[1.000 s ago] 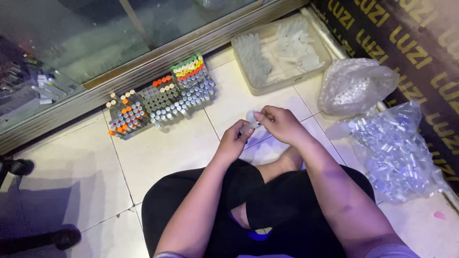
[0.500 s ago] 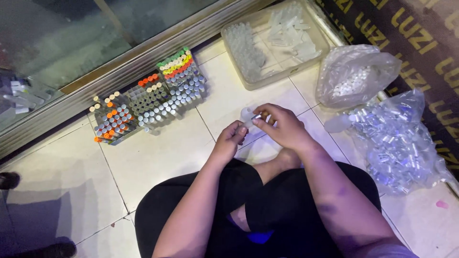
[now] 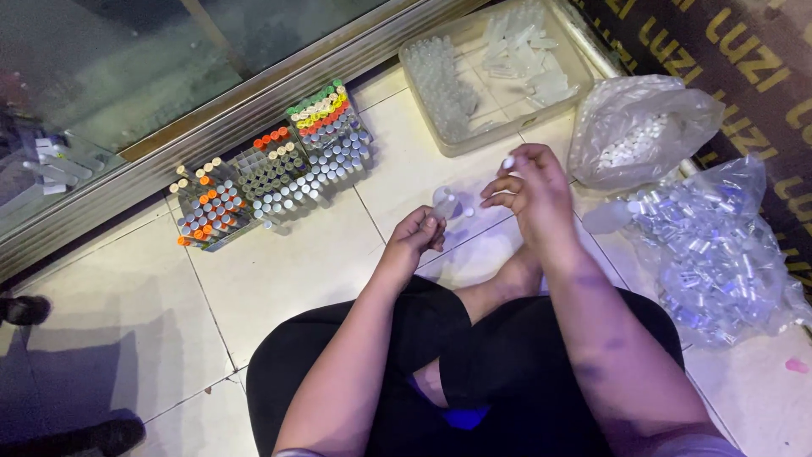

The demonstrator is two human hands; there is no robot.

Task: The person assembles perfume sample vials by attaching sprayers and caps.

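I sit cross-legged on a tiled floor. My left hand grips a small clear bottle, held upright above the tiles. My right hand is raised a little to the right of it, apart from the bottle. Its fingertips pinch a tiny white cap. My black-clad legs fill the lower part of the view.
A clear tray of small bottles lies ahead. On the right are a plastic bag of white caps and another of clear bottles. Racks of colour-capped vials stand by a glass cabinet's metal frame. Someone's shoe shows at far left.
My hands were together on the bottle; now they are apart, the right one lifted up and to the right with the white cap. The view has shifted slightly.
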